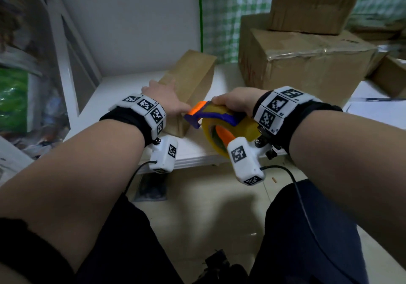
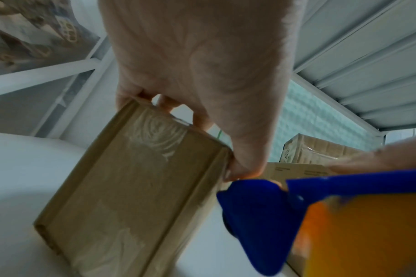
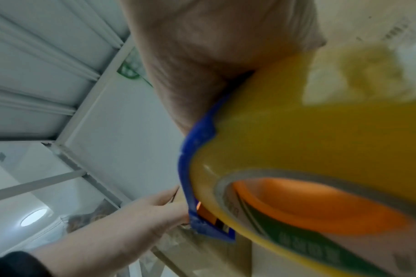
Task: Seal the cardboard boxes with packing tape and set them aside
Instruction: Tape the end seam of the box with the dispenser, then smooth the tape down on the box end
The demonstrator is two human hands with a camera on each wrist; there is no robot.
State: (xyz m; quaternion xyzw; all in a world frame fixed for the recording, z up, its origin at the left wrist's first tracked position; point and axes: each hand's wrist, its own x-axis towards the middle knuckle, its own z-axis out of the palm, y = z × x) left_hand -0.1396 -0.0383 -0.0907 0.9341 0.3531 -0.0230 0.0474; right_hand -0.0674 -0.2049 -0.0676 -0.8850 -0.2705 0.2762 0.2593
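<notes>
White table (image 1: 114,90) along the wall. At right rear, stacked sealed cardboard boxes (image 1: 307,64), a smaller one on top. Nearer, left of them, narrow brown box (image 1: 189,79) flat on the table, one end toward the camera, glossy tape already across its near face. Left hand (image 1: 167,99) gripping that box at its near end, fingers curled over the top edge, thumb pressed to the right side. Right hand (image 1: 237,101) wrapped over a blue-and-orange tape dispenser (image 1: 211,116) loaded with a yellowish roll, its nose just beside the box's near corner and the left thumb.
</notes>
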